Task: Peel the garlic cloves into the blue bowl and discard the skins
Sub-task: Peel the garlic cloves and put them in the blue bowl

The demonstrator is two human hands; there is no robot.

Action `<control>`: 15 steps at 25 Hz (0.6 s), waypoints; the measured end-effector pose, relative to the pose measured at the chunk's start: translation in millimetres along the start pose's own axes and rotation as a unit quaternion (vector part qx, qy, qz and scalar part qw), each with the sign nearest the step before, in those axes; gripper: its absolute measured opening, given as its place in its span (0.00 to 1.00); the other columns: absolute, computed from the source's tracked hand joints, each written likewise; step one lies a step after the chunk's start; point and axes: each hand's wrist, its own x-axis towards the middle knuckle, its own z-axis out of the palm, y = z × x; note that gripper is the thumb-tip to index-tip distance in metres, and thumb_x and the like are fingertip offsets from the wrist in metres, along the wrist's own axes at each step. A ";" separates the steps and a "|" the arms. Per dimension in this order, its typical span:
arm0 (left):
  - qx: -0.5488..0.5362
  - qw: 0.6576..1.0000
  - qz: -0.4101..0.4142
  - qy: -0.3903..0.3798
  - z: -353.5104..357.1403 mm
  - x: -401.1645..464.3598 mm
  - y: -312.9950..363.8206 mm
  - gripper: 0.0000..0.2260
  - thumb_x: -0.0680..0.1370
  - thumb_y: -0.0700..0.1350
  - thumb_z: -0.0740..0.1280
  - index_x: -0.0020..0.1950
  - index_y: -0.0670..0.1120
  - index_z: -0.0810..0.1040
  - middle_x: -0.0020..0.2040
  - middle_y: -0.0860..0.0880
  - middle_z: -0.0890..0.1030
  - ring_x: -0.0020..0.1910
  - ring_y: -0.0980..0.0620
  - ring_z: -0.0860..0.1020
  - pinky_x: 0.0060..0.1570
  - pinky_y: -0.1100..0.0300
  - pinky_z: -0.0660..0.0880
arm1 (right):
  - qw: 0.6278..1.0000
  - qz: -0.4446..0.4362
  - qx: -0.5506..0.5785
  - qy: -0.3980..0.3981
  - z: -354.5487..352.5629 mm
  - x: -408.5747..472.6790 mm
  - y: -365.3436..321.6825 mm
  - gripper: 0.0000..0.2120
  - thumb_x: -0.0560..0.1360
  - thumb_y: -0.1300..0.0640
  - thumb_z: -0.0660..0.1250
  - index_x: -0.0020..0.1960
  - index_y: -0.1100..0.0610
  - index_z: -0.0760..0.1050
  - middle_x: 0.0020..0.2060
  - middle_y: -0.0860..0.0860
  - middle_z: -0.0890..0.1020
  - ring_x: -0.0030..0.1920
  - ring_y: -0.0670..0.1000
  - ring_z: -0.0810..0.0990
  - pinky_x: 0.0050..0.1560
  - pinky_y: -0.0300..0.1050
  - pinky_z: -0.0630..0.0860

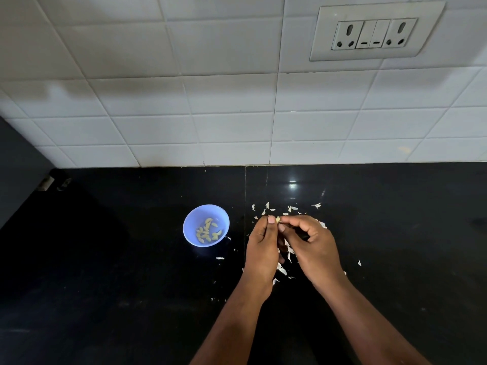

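A small blue bowl (193, 222) sits on the black counter, left of my hands, with several peeled pale-yellow garlic cloves (207, 230) inside. My left hand (261, 248) and my right hand (313, 246) meet above the counter and together pinch one small garlic clove (277, 219) at their fingertips. Only the clove's tip shows between the fingers. White garlic skins (290, 208) lie scattered on the counter around and beneath both hands.
The glossy black counter (118, 259) runs back to a white tiled wall (210, 114). A socket and switch panel (374, 34) is mounted on the wall at upper right. A dark object (15, 167) stands at the far left edge.
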 end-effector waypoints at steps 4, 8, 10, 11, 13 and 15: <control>-0.011 1.000 -0.008 0.015 -5.7 -0.9 5.0 0.12 0.85 0.50 0.67 0.49 0.44 0.82 0.39 0.48 0.81 0.34 0.55 0.76 0.30 0.60 0.74 | 1.000 0.009 -0.019 0.009 0.8 -2.3 -0.4 0.06 0.78 0.57 0.75 0.51 0.47 0.85 0.49 0.45 0.85 0.52 0.46 0.84 0.54 0.45 0.81; -0.042 0.997 0.022 0.059 -7.9 -2.3 11.6 0.06 0.82 0.44 0.72 0.51 0.41 0.81 0.41 0.46 0.85 0.38 0.52 0.82 0.29 0.58 0.76 | 1.000 0.002 -0.028 0.012 1.3 -4.9 -3.7 0.04 0.78 0.57 0.75 0.50 0.47 0.84 0.48 0.44 0.84 0.49 0.45 0.84 0.50 0.40 0.80; -0.045 0.997 0.017 0.053 -7.6 -4.7 13.4 0.07 0.84 0.42 0.69 0.49 0.40 0.83 0.41 0.44 0.84 0.39 0.51 0.82 0.28 0.58 0.77 | 0.999 -0.008 -0.045 0.014 1.3 -5.7 -5.0 0.05 0.78 0.57 0.75 0.49 0.48 0.83 0.47 0.43 0.84 0.49 0.44 0.83 0.49 0.39 0.79; -0.052 0.997 0.012 0.050 -7.7 -6.0 14.1 0.09 0.84 0.42 0.68 0.48 0.40 0.84 0.41 0.43 0.84 0.39 0.50 0.82 0.28 0.58 0.77 | 0.998 -0.013 -0.057 0.018 0.5 -5.5 -5.0 0.05 0.78 0.57 0.75 0.49 0.48 0.83 0.47 0.42 0.84 0.49 0.44 0.83 0.50 0.41 0.79; -0.054 0.998 0.010 0.041 -9.8 -7.8 16.0 0.11 0.84 0.42 0.67 0.47 0.39 0.85 0.40 0.42 0.83 0.39 0.49 0.81 0.27 0.57 0.76 | 0.995 -0.028 -0.089 0.022 -2.7 -4.8 -4.3 0.04 0.78 0.56 0.74 0.49 0.47 0.82 0.47 0.41 0.83 0.50 0.44 0.82 0.50 0.44 0.80; -0.036 0.999 0.018 0.028 -12.2 -9.3 17.6 0.10 0.83 0.44 0.70 0.45 0.41 0.86 0.39 0.44 0.83 0.39 0.51 0.81 0.28 0.57 0.76 | 0.992 -0.046 -0.114 0.013 -6.0 -5.3 -4.1 0.03 0.78 0.53 0.74 0.48 0.46 0.81 0.46 0.40 0.82 0.50 0.44 0.82 0.51 0.48 0.80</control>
